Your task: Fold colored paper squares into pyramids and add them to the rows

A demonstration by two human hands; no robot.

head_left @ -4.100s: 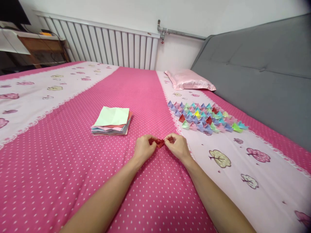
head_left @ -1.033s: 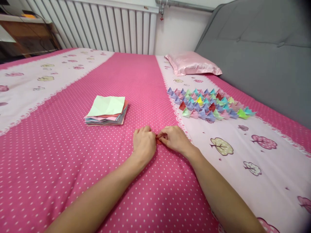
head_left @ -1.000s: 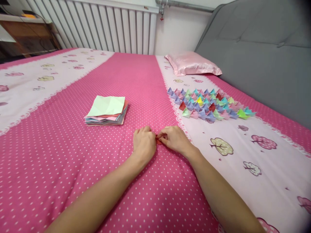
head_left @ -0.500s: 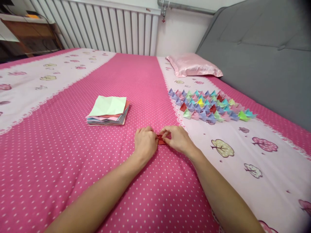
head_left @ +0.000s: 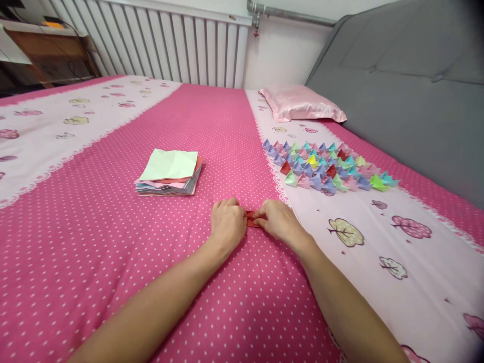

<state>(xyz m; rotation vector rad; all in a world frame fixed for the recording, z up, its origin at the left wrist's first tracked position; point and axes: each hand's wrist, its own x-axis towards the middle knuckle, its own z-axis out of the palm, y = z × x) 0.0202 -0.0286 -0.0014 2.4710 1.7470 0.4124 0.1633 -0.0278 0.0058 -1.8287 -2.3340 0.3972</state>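
A small folded piece of red paper (head_left: 251, 220) lies on the pink dotted bedsheet between my hands. My left hand (head_left: 228, 222) is closed on its left end, fingers curled. On the right end, the thumb and fingers of my right hand (head_left: 278, 220) pinch the paper. Both ends of the paper are covered by my fingers, so only its middle shows. To the left of my hands stands a stack of square coloured paper (head_left: 170, 166), a pale green sheet on top. Several rows of small folded paper boats (head_left: 319, 169) in many colours stand to the right.
A pink satin pillow (head_left: 302, 102) rests near the grey padded headboard (head_left: 408, 96). Beyond the bed's far edge is a white radiator (head_left: 170, 43) with a pipe (head_left: 295, 13). A wooden table (head_left: 49, 48) stands at the far left.
The fingers of my right hand have come down and closed onto the red paper. My left hand stays almost where it was.
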